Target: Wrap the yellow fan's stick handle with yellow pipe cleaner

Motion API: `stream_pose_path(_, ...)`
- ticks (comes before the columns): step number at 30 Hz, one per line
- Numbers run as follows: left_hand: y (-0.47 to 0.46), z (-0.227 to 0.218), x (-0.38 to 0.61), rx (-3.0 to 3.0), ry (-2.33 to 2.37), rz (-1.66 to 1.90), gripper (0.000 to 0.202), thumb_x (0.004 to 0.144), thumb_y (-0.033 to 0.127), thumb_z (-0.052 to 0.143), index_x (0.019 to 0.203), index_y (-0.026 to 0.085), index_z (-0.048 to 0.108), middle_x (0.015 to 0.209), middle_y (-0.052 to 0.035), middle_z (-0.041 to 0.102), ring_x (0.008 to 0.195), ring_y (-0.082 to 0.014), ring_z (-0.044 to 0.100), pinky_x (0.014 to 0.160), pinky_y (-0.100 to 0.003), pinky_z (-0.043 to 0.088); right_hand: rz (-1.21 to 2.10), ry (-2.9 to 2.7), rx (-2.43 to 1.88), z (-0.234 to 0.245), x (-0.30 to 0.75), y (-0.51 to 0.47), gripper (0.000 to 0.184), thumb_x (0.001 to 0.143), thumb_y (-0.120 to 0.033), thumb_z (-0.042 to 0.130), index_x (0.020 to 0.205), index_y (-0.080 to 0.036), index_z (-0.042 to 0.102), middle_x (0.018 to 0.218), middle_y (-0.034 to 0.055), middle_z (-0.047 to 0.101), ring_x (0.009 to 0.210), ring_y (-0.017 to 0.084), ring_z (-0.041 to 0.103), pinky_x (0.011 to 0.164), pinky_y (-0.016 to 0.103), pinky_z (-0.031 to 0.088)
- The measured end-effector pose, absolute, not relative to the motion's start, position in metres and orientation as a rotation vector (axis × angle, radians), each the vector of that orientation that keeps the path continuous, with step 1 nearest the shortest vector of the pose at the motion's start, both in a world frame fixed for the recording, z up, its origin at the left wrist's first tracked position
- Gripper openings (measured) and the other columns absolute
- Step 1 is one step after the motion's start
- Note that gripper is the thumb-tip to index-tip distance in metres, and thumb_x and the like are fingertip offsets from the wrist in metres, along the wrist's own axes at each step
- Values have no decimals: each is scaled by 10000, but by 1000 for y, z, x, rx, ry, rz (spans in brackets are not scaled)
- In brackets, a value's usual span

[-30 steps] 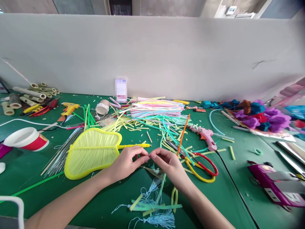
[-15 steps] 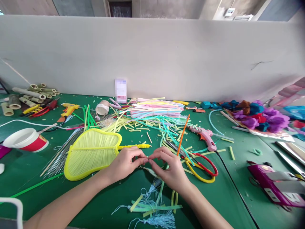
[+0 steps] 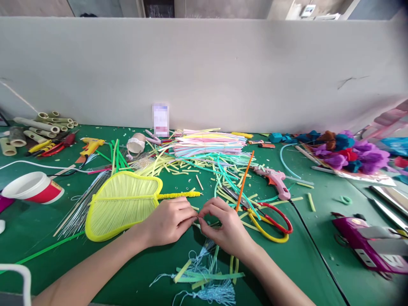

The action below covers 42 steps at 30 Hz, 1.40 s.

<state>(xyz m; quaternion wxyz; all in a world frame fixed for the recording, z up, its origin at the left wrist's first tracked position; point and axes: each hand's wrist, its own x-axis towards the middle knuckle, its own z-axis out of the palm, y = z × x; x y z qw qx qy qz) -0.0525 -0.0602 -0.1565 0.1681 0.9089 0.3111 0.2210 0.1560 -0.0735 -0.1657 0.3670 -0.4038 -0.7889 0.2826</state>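
Observation:
My left hand (image 3: 168,221) and my right hand (image 3: 223,227) meet fingertip to fingertip over the green table, both pinched on a tiny piece too small to name. Thin pale blue threads run down from the pinch to light blue tassels (image 3: 207,276) lying near the table's front edge. Just left of my left hand lies a yellow leaf-shaped fan (image 3: 123,204) with a yellow wrapped handle (image 3: 180,195). Red and yellow scissors (image 3: 270,223) lie to the right of my right hand.
A heap of coloured straws (image 3: 207,146) covers the middle back. A pink glue gun (image 3: 276,180) and an orange stick (image 3: 245,180) lie right of centre. At left stand a red-and-white cup (image 3: 33,187), a yellow glue gun (image 3: 91,145) and bamboo tubes (image 3: 38,127). Purple flowers (image 3: 353,155) and a magenta box (image 3: 371,244) sit at right.
Both hands have dropped a little toward the table and closer to me, still pinched together. Nothing else on the table has moved.

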Motion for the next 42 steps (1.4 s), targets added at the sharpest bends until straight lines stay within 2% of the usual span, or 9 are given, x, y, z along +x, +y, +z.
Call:
stream_pose_path(4,-63,-155,-51,2612,904,719,230,957,184,488,789,174,644,740,-42,623,719,-169,541,665,-304,444,829,-1944,-1039,-166,154,-75,106,820,-121,598,800,-204,661,844,45,643,791,176,616,724,289,508)
stream_pose_path(17,-67,-160,-47,2708,825,1058,138,918,106,541,836,172,630,748,-48,638,770,-180,537,769,-311,504,1163,-1666,-1118,-161,150,-76,77,803,-234,628,749,-187,655,759,14,625,639,133,514,583,254,413)
stream_pose_path(21,-56,-154,-57,2627,912,807,108,948,229,600,1028,195,665,971,-58,702,990,-212,568,903,-362,492,1046,-1683,-1180,-161,154,-72,76,800,-234,621,751,-188,655,754,17,620,643,136,508,584,259,403)
stream_pose_path(24,-45,-147,-72,2592,1008,496,217,860,404,713,981,226,690,1123,-78,650,1184,-285,500,977,-451,469,1002,-1693,-1248,-162,158,-69,96,816,-245,614,751,-191,659,739,11,613,626,130,504,559,250,385)
stream_pose_path(28,-41,-145,-83,2569,1041,334,42,867,223,704,869,222,663,1102,-62,621,1212,-272,481,995,-447,462,1204,-1599,-1273,-164,157,-67,157,832,-333,635,793,-181,641,688,-10,581,603,123,498,547,241,386)
stream_pose_path(32,-45,-150,-76,2591,1039,333,139,899,68,576,856,196,610,1031,-72,629,1158,-255,506,955,-409,485,1416,-1511,-1247,-165,155,-68,249,817,-419,656,819,-173,616,647,-34,534,572,111,470,520,230,355)
stream_pose_path(35,-49,-152,-68,2610,1037,376,210,888,-5,488,867,186,572,998,-82,619,1123,-256,506,938,-406,488,1439,-1525,-1274,-167,155,-68,228,813,-396,656,820,-171,621,653,-26,559,565,108,485,514,223,371)
stream_pose_path(39,-50,-152,-66,2618,1054,378,156,948,68,467,889,188,546,986,-75,605,1120,-263,506,964,-437,473,1530,-1576,-1361,-172,156,-70,169,830,-350,632,840,-181,626,599,-29,593,482,99,474,459,211,376)
stream_pose_path(42,-50,-152,-69,2620,1095,368,55,955,185,549,1004,194,572,1176,-106,567,1203,-290,478,1001,-487,462,1572,-1593,-1361,-175,156,-71,162,836,-345,628,843,-183,635,623,-13,638,508,107,524,487,216,431)
